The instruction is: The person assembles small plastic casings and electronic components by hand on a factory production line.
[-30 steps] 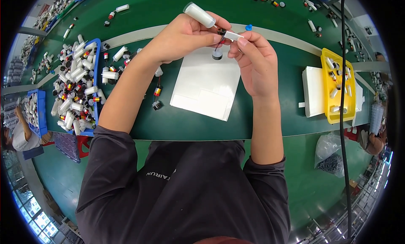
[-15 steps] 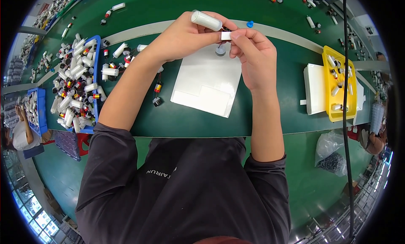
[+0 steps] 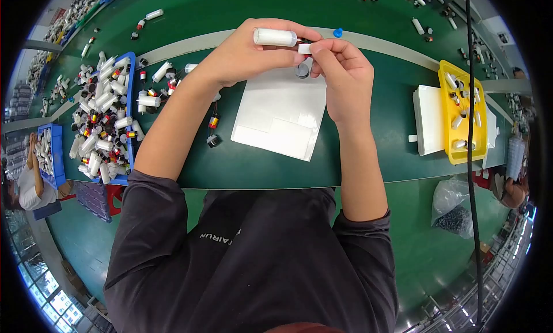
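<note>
My left hand (image 3: 239,55) is closed around a clear-ended white tube (image 3: 273,37), which lies across its fingers with its right end by the fingertips. At that end are thin wires and a dark part, mostly hidden by my fingers. Between thumb and fingers, my right hand (image 3: 348,77) pinches a small white rectangular piece (image 3: 304,48), like a sticker, against the wires. Below it hangs a grey round cap (image 3: 302,71), over the top of a white backing sheet (image 3: 273,117). That sheet lies on the green table, with a strip along its lower part raised or layered.
At left a blue crate (image 3: 132,91) is heaped with similar tubes; more wired tubes (image 3: 151,101) lie beside it. A yellow tray (image 3: 481,134) with several tubes stands right, next to a stack of white sheets (image 3: 429,120). A black cable (image 3: 471,131) hangs at right.
The tube has turned from slanting down to the right to nearly level, and its left end has dropped. Both hands have shifted slightly; the right still pinches the white piece.
</note>
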`<state>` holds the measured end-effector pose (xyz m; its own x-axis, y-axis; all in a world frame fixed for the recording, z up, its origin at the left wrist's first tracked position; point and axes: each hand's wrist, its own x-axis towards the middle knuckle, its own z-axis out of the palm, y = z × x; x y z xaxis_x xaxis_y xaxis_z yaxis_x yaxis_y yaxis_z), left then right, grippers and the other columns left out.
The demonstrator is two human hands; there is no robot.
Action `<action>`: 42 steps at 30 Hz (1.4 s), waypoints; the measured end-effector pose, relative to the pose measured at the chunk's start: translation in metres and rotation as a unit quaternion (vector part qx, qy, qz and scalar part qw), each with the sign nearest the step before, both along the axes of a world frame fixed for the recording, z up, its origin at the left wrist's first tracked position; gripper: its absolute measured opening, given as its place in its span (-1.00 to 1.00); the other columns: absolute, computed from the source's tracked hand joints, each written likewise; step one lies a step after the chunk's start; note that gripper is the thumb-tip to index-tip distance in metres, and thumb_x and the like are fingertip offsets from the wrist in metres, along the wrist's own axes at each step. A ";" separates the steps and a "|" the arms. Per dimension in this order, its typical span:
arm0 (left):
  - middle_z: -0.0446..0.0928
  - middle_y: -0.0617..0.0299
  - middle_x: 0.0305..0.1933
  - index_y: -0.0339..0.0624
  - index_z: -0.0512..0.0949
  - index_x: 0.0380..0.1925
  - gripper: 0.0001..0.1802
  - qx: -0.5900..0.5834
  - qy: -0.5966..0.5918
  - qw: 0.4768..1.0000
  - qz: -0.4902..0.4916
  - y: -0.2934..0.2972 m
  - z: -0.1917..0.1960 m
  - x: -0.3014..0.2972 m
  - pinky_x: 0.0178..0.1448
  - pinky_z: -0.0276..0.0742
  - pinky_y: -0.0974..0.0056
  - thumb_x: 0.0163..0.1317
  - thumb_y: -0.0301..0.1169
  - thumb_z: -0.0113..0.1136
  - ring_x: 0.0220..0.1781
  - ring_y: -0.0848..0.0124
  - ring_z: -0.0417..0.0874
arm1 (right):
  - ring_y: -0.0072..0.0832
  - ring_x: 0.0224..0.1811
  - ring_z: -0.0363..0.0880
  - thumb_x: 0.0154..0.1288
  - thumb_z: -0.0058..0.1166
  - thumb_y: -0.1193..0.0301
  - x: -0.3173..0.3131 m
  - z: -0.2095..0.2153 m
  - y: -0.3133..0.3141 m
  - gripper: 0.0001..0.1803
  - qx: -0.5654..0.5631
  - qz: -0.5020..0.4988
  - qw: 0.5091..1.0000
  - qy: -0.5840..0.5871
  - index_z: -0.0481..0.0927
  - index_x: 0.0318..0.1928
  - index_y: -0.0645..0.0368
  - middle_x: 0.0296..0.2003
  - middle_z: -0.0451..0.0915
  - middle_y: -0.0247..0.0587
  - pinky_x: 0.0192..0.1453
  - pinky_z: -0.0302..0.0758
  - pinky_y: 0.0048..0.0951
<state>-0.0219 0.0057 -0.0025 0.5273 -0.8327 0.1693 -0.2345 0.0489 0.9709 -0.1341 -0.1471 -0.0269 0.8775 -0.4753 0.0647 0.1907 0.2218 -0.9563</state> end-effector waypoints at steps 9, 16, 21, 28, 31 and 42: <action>0.69 0.09 0.00 -0.30 0.64 0.08 -0.66 0.005 0.017 1.000 0.004 -0.003 -0.001 0.003 0.13 0.63 0.32 0.34 -0.41 0.31 -0.03 0.42 0.71 | -0.74 -0.34 0.53 0.32 0.30 0.46 -0.001 0.006 0.005 -0.80 -0.056 -0.025 0.998 0.004 0.63 -0.14 0.31 -0.34 0.65 -0.36 -0.32 0.43 -0.67; 0.63 -0.04 0.15 -0.41 0.49 0.25 -0.51 -0.056 0.172 0.983 -0.024 0.000 -0.008 0.000 0.26 0.63 0.21 0.35 -0.48 0.27 0.19 0.25 0.66 | -0.78 -0.31 0.39 0.33 0.29 0.40 0.000 0.003 -0.011 -0.73 0.262 0.184 0.944 0.075 0.57 -0.03 0.21 -0.31 0.53 -0.48 -0.25 0.33 -0.59; 0.62 -0.05 0.17 -0.40 0.48 0.27 -0.51 -0.036 0.109 0.993 -0.037 -0.002 -0.003 -0.001 0.29 0.62 0.23 0.34 -0.54 0.25 0.19 0.27 0.66 | -0.77 -0.36 0.39 0.37 0.23 0.42 -0.007 0.002 -0.004 -0.77 0.038 0.006 0.999 -0.005 0.57 -0.03 0.20 -0.36 0.50 -0.51 -0.28 0.34 -0.57; 0.61 -0.01 0.10 -0.43 0.43 0.07 -0.68 0.049 -0.238 0.968 0.067 0.024 0.008 0.095 -0.24 0.63 0.36 0.43 -0.43 0.13 -0.34 0.41 0.64 | -0.30 -0.37 0.63 0.26 0.17 0.52 -0.067 0.004 0.037 -0.77 -0.475 0.158 0.863 0.074 0.58 -0.08 0.33 -0.28 0.56 -0.07 -0.24 0.60 -0.34; 0.70 -0.05 0.06 -0.31 0.50 0.25 -0.48 0.279 -0.316 0.884 0.200 0.045 -0.003 0.161 0.17 0.65 0.22 0.25 -0.54 0.24 0.11 0.26 0.74 | -0.21 -0.26 0.64 0.18 0.15 0.57 -0.077 -0.001 0.058 -0.73 -0.568 0.139 0.803 0.113 0.56 -0.09 0.39 -0.21 0.53 -0.01 -0.15 0.62 -0.25; 0.48 -0.11 0.35 -0.16 0.49 0.30 -0.40 0.199 -0.406 0.879 0.154 -0.113 -0.063 0.165 0.39 0.44 0.06 0.31 -0.14 0.22 0.36 0.02 0.50 | -0.22 -0.29 0.52 0.04 0.14 0.60 -0.074 -0.004 0.063 -0.77 -0.616 0.153 0.768 0.086 0.51 -0.23 0.38 -0.26 0.44 -0.01 -0.14 0.55 -0.36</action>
